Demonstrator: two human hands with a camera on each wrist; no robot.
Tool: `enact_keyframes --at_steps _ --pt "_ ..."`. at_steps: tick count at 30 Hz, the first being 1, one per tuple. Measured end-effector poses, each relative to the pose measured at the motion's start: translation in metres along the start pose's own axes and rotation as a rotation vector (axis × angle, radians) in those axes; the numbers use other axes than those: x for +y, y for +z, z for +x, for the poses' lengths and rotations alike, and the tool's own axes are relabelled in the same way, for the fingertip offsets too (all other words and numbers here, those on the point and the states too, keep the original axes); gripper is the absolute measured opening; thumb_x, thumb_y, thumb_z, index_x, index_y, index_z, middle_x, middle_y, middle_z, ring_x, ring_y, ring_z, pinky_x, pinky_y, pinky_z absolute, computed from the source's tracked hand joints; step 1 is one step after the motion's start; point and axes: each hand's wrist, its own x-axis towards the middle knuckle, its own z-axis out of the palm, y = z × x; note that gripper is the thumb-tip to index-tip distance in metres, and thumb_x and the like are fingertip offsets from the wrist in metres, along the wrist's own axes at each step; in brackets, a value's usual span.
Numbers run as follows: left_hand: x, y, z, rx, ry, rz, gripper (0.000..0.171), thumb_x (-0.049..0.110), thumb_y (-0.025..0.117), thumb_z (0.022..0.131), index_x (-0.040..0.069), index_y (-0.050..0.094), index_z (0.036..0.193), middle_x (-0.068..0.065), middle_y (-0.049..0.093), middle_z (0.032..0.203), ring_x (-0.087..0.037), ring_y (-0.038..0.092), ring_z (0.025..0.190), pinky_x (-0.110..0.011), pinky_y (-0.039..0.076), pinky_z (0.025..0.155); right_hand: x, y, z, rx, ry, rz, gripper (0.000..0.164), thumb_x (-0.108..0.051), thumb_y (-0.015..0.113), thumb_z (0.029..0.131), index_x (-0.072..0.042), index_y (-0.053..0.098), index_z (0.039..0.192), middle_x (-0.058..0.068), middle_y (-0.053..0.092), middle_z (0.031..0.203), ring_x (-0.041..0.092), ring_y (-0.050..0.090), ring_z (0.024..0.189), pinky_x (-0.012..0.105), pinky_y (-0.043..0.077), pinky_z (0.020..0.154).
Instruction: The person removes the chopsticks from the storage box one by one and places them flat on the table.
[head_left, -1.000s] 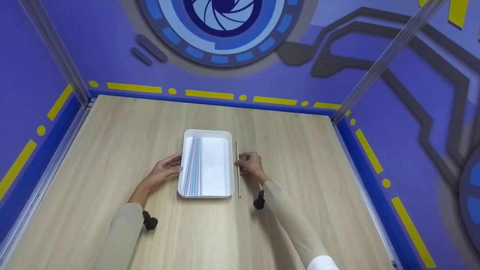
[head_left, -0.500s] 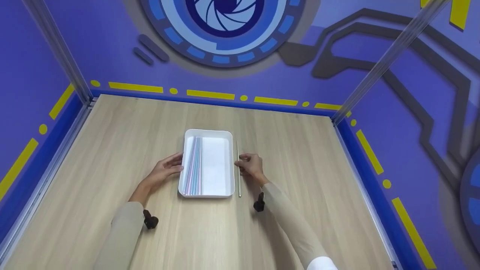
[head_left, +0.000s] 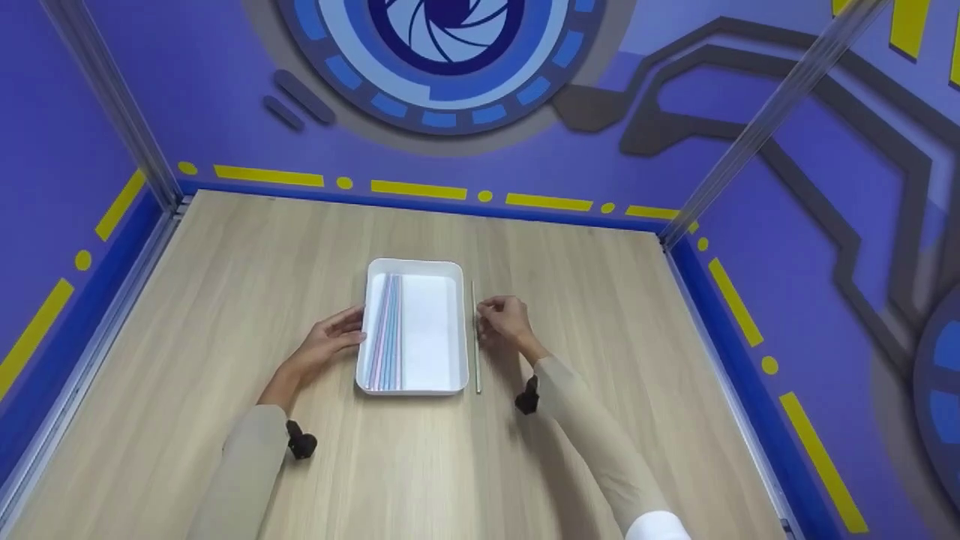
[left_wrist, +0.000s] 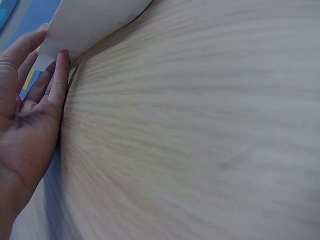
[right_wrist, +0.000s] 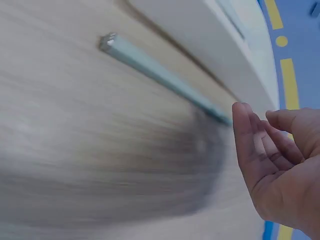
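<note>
A white rectangular tray (head_left: 435,330) lies on the wooden table, holding several pink and blue chopsticks (head_left: 386,334) side by side along its left half. Against the tray's left wall rest the straight fingertips of my left hand (head_left: 330,339); the left wrist view shows this hand (left_wrist: 32,115) with its palm turned to the tray. A single pale green chopstick (head_left: 477,360) lies on the table along the tray's right side, its blunt end (right_wrist: 111,44) near in the right wrist view. Beside it, slightly raised, my right hand (head_left: 508,321) has loosely bent fingers and nothing between them.
The wooden table (head_left: 420,465) extends around the tray, bounded by blue printed walls (head_left: 225,90) at the back and sides. Metal rails (head_left: 97,292) edge the table. A small black device (head_left: 301,442) sits at each wrist.
My right hand has let go of the green chopstick and lifted slightly away up and to the right. My left hand, the tray and the chopsticks in it stay where they were.
</note>
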Motion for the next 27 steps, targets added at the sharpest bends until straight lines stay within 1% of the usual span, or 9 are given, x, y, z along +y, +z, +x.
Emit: enact_keyframes --at_steps 4,6,10,13,15,17,20,23,27 --pt "0.001 0.0 -0.001 0.005 -0.013 0.014 0.068 0.012 0.065 0.101 0.008 0.032 0.16 -0.021 0.04 0.16 -0.036 0.037 0.149 -0.019 0.053 0.105 -0.018 0.0 0.001 -0.027 -0.04 0.04 0.018 -0.008 0.065 0.099 0.007 0.073 0.106 0.012 0.07 0.078 0.018 0.069 0.065 0.037 0.066 0.064" --pt "0.002 0.0 -0.001 0.008 -0.014 0.014 0.068 0.012 0.065 0.101 0.009 0.032 0.16 -0.02 0.04 0.16 -0.036 0.038 0.149 -0.02 0.053 0.105 -0.028 0.003 0.002 -0.04 -0.057 0.057 0.018 -0.008 0.065 0.099 0.006 0.072 0.107 0.012 0.07 0.079 0.018 0.069 0.068 0.039 0.067 0.068" --pt "0.003 0.0 -0.001 0.011 -0.011 0.028 0.069 0.015 0.066 0.1 0.01 0.032 0.16 -0.02 0.039 0.161 -0.036 0.037 0.149 -0.02 0.052 0.106 -0.044 0.015 0.005 -0.114 -0.077 0.113 0.018 -0.007 0.063 0.1 0.006 0.071 0.111 0.011 0.069 0.082 0.016 0.069 0.069 0.035 0.067 0.07" --pt "0.003 0.0 -0.001 0.019 -0.012 0.025 0.07 0.016 0.068 0.099 0.01 0.034 0.16 -0.02 0.04 0.161 -0.036 0.038 0.149 -0.019 0.053 0.105 -0.054 0.03 0.007 -0.198 -0.099 0.116 0.022 -0.006 0.062 0.1 0.009 0.068 0.116 0.018 0.071 0.089 0.017 0.07 0.073 0.031 0.066 0.071" --pt "0.002 -0.001 0.0 0.011 -0.001 0.03 0.07 0.015 0.067 0.1 0.008 0.032 0.16 -0.022 0.039 0.161 -0.038 0.037 0.149 -0.019 0.053 0.104 -0.059 0.04 0.008 -0.261 -0.108 0.078 0.027 -0.005 0.062 0.1 0.011 0.066 0.12 0.024 0.072 0.096 0.024 0.074 0.079 0.033 0.066 0.074" --pt "0.0 -0.001 0.0 0.012 0.005 0.016 0.069 0.013 0.067 0.099 0.007 0.033 0.159 -0.023 0.039 0.16 -0.038 0.037 0.149 -0.019 0.053 0.104 -0.063 0.051 0.009 -0.324 -0.102 0.007 0.031 -0.005 0.064 0.099 0.012 0.064 0.125 0.028 0.072 0.104 0.031 0.075 0.087 0.036 0.066 0.08" --pt "-0.001 -0.001 0.001 0.001 0.017 0.009 0.069 0.011 0.066 0.099 0.005 0.032 0.159 -0.025 0.039 0.16 -0.04 0.036 0.149 -0.02 0.053 0.104 -0.064 0.066 0.01 -0.394 -0.071 -0.116 0.036 -0.006 0.066 0.098 0.01 0.062 0.129 0.027 0.072 0.109 0.036 0.075 0.098 0.039 0.065 0.086" --pt "-0.001 -0.001 0.001 0.003 0.019 0.009 0.069 0.01 0.067 0.099 0.005 0.033 0.159 -0.025 0.039 0.16 -0.04 0.036 0.149 -0.02 0.053 0.104 -0.063 0.079 0.012 -0.416 -0.034 -0.199 0.037 -0.007 0.07 0.096 0.008 0.064 0.129 0.023 0.073 0.109 0.036 0.075 0.099 0.038 0.065 0.087" --pt "-0.001 -0.001 0.002 0.008 0.002 -0.004 0.067 0.01 0.066 0.1 0.007 0.034 0.159 -0.022 0.04 0.159 -0.038 0.037 0.149 -0.02 0.053 0.104 -0.061 0.091 0.013 -0.4 -0.011 -0.241 0.037 -0.006 0.074 0.092 0.005 0.067 0.126 0.018 0.073 0.103 0.033 0.076 0.095 0.03 0.065 0.08"
